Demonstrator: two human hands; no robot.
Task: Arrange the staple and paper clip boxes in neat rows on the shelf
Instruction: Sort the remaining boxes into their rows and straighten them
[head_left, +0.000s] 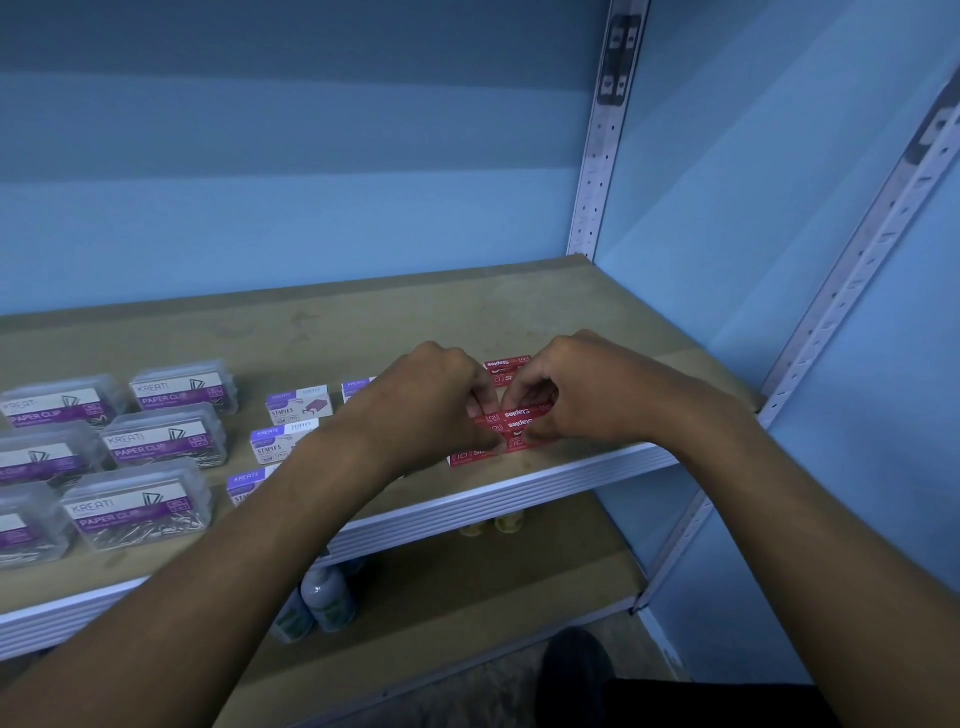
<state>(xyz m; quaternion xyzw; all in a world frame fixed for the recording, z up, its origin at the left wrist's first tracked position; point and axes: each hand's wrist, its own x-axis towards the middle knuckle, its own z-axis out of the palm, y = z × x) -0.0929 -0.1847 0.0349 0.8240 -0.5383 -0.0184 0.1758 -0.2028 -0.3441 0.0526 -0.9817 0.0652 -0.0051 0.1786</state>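
On the wooden shelf (467, 312), both my hands pinch a small red staple box (511, 415) near the front right. My left hand (426, 400) grips its left end, my right hand (582, 389) its right end. More red staple boxes lie around it: one behind (506, 364) and one in front (467, 457), partly hidden by my fingers. Purple-and-white staple boxes (298, 405) stand in a column to the left, some covered by my left forearm. Clear paper clip boxes (166, 434) with purple labels fill the left side in rows.
A perforated metal upright (597, 156) stands at the shelf's back right corner, another (857, 291) at the front right. The shelf's white front edge (519, 493) runs below my hands. A lower shelf holds small bottles (327, 597) and yellow-capped items (493, 525). Blue walls enclose the unit.
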